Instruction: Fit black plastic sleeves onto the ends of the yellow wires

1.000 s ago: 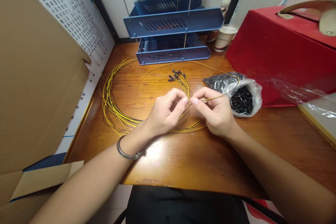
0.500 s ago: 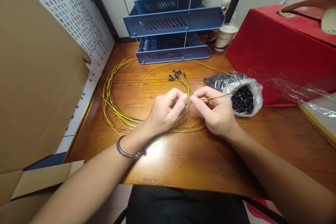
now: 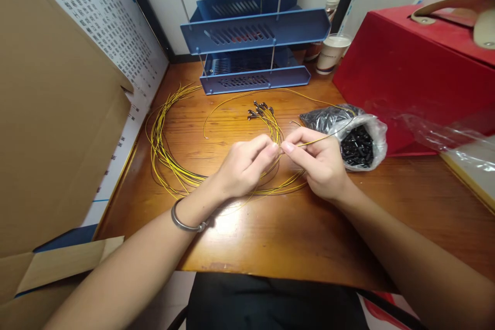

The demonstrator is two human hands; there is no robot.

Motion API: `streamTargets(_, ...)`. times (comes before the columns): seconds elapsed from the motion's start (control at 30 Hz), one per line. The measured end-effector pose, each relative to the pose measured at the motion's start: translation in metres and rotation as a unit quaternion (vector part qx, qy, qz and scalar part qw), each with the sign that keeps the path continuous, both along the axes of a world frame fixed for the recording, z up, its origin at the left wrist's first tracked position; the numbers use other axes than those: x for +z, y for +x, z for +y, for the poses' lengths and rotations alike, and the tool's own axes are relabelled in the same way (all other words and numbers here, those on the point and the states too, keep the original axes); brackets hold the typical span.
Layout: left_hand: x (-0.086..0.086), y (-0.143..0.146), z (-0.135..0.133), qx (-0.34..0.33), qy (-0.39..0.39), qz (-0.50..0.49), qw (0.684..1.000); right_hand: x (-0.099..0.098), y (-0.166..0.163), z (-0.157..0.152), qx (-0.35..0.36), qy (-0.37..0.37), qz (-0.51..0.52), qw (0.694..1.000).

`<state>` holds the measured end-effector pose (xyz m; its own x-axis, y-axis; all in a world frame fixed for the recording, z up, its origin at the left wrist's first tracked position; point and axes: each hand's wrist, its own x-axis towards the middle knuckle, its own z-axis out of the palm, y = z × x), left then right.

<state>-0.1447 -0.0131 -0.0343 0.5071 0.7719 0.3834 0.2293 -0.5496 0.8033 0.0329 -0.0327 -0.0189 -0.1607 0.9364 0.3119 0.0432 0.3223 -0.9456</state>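
My right hand (image 3: 319,162) pinches a thin yellow-and-black wire (image 3: 309,142) between thumb and forefinger; the wire loops up and back to the left over the table. Fingertip to fingertip with it, my left hand (image 3: 247,162) is closed in a pinch, and what it grips is too small to make out. Just behind the fingers lies a bunch of wires with black connector ends (image 3: 261,110). More yellow and black wires (image 3: 160,147) curve in a coil to the left and under my hands. Right of my right hand, an open plastic bag holds small black parts (image 3: 356,148).
A blue tiered tray rack (image 3: 255,82) stands at the back, with a paper cup (image 3: 332,54) and a bottle beside it. A red box (image 3: 417,82) with a handle fills the right side. Cardboard (image 3: 58,113) rises along the left edge of the wooden table (image 3: 263,242).
My fingertips have shifted very slightly, and my right hand has turned a little with the wire. The rest of the table looks the same.
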Motion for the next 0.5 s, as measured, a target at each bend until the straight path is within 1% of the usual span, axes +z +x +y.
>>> streamTargets(0.07, 0.0017, -0.0008, -0.0010, -0.020, -0.002, 0.029, 0.999, 0.0016, 0.0008, 0.0005, 0.041, -0.024, 0.024, 0.999)
streamTargets(0.2, 0.0051, -0.0005, -0.0026, -0.035, 0.005, 0.049, 0.998, 0.0028, 0.0020, 0.0019, 0.106, -0.070, 0.046, 0.991)
streamTargets(0.27, 0.0056, -0.0002, -0.0022, -0.053, 0.024, 0.047, 0.997, 0.0019, 0.0023, 0.0028, 0.115, -0.076, 0.045, 0.989)
streamTargets(0.37, 0.0044, 0.0000, -0.0007, -0.070, 0.054, 0.039, 0.995, -0.0004, 0.0026, 0.0042, 0.111, -0.065, 0.036, 0.991)
streamTargets(0.5, 0.0013, 0.0007, 0.0002, -0.057, 0.074, 0.017, 0.995, -0.0027, 0.0023, 0.0044, 0.110, -0.071, 0.030, 0.991)
